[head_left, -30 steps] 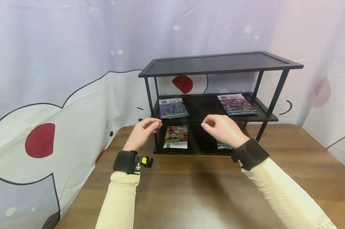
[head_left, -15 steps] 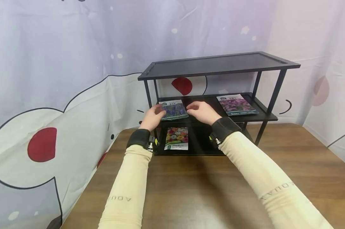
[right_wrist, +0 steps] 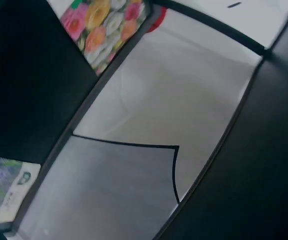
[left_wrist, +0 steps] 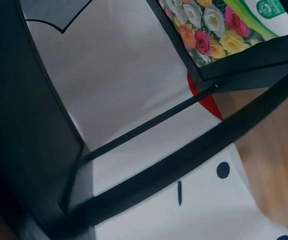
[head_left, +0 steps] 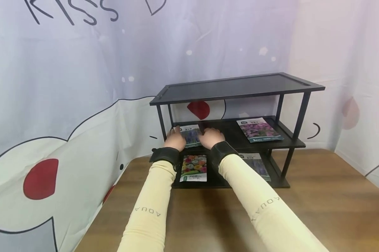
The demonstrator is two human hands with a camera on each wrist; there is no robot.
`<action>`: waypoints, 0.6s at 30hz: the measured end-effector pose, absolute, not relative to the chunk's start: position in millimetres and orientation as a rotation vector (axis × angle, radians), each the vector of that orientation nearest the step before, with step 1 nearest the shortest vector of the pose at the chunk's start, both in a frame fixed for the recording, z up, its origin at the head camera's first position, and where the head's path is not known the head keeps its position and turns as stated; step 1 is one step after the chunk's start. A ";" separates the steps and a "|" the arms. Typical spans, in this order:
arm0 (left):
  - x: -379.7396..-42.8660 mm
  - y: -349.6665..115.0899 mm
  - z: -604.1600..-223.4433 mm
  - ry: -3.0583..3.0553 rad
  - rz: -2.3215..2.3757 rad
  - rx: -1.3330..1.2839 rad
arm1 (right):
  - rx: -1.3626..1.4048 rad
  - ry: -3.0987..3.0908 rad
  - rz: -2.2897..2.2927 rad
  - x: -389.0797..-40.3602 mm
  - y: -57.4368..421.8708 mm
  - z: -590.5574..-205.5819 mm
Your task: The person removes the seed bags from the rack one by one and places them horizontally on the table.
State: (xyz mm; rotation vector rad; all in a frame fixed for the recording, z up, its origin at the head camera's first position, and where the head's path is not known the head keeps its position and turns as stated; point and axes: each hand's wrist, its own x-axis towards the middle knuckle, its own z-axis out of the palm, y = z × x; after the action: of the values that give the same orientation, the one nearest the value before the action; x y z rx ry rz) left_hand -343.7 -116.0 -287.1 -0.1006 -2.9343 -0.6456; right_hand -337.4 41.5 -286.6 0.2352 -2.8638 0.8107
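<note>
A seed packet with blue-purple flowers (head_left: 192,135) lies on the left of the middle tier of a black rack (head_left: 236,91). My left hand (head_left: 175,139) is at the packet's left edge, and my right hand (head_left: 212,137) is at its right edge. Both hands have their fingers pointing forward, over or against the packet's sides; whether they press on it is hard to see. Neither wrist view has a hand in it. Below, on the bottom tier, lies a packet with mixed colourful flowers (head_left: 194,167), also seen in the left wrist view (left_wrist: 214,25).
A pink-flower packet (head_left: 259,130) lies at the right of the middle tier. Another purple-flower packet (head_left: 255,165) is beneath it on the bottom tier, partly behind my right sleeve. The rack's front left post (head_left: 161,122) stands beside my left hand. A wooden table (head_left: 328,199) supports the rack.
Both hands have moved forward onto the middle tier and closer together, from in front of the rack to the sides of the blue-purple packet. The head view has tilted upward a little.
</note>
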 end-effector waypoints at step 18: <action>-351.9 -112.5 -295.2 -2.980 -0.637 -0.143 | 0.236 -2.928 0.770 -350.1 32.9 -294.8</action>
State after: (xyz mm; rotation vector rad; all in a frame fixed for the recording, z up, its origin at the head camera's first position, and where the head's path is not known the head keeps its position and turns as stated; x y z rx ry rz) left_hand -351.9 -112.5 -295.2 -0.1425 -2.9798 -0.6374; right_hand -350.1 32.9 -294.8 0.2364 -2.9281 0.7696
